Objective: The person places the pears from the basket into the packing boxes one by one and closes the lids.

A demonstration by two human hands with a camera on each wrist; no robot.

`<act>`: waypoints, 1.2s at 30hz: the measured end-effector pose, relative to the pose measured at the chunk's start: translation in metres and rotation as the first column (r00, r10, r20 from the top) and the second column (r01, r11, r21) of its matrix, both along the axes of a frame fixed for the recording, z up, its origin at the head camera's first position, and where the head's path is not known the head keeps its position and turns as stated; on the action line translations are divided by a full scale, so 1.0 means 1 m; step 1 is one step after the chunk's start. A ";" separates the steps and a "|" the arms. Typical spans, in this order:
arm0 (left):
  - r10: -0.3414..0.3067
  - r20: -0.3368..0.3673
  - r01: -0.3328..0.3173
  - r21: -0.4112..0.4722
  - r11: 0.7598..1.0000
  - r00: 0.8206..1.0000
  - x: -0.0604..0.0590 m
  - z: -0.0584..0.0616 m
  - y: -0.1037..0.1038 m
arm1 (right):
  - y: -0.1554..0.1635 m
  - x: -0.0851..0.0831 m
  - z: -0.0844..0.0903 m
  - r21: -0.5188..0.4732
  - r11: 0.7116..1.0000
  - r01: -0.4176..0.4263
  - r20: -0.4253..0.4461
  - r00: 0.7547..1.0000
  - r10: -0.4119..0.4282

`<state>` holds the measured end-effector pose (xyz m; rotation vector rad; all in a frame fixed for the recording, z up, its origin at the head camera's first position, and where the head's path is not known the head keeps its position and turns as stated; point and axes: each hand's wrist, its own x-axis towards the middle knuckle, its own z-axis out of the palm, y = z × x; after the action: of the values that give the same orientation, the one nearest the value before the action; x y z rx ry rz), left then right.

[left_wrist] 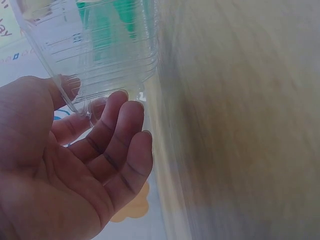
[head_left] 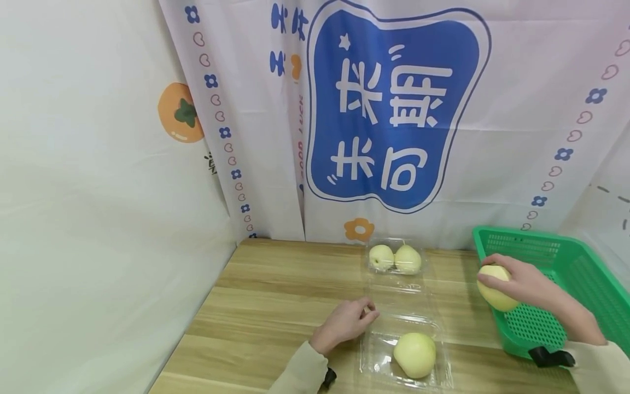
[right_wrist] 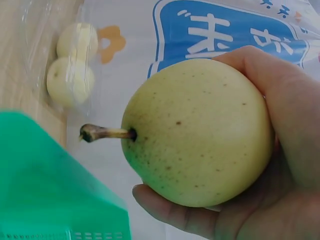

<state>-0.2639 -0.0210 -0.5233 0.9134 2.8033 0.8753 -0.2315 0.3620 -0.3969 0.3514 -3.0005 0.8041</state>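
My right hand [head_left: 524,284] grips a pale yellow pear [head_left: 494,293] over the left rim of a green basket [head_left: 581,273]. The right wrist view shows that pear [right_wrist: 200,135] stem-left, wrapped by my fingers [right_wrist: 280,125]. My left hand [head_left: 346,323] is at the near-left corner of a clear plastic box [head_left: 376,355] holding one pear [head_left: 414,354]. In the left wrist view my thumb and forefinger [left_wrist: 97,107] pinch the box's corner [left_wrist: 100,55], while the other fingers lie loose.
A second clear box [head_left: 396,273] with two pears [head_left: 395,258] stands at the back of the wooden table [head_left: 275,301], against a printed curtain [head_left: 394,109]. A white cloth wall closes off the left side. The basket's mesh floor looks bare.
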 end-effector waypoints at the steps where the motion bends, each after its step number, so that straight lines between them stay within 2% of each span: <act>1: -0.001 0.000 0.001 0.001 1.000 1.000 0.000 0.000 0.000 | -0.003 0.000 -0.001 -0.004 1.000 0.006 0.001 1.000 -0.006; 6: 0.002 0.021 -0.002 0.007 1.000 1.000 0.000 -0.001 0.002 | -0.018 0.003 -0.006 -0.019 1.000 0.008 -0.020 1.000 -0.008; 15: 0.000 0.040 -0.001 0.014 1.000 0.999 0.001 -0.002 0.003 | -0.045 0.007 -0.018 -0.038 0.998 -0.049 -0.083 0.996 0.045; 29: -0.008 0.050 0.006 0.027 1.000 0.999 0.001 -0.001 0.002 | -0.080 0.014 -0.033 -0.154 0.985 -0.079 -0.065 0.995 0.070; 36: -0.005 0.053 0.003 0.034 0.999 0.999 -0.001 0.000 0.001 | -0.102 0.014 -0.049 -0.211 0.970 -0.120 -0.130 0.987 0.094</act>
<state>-0.2653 -0.0197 -0.5233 0.8863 2.7493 0.9345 -0.2178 0.2601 -0.4455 0.5373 -2.7671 1.0687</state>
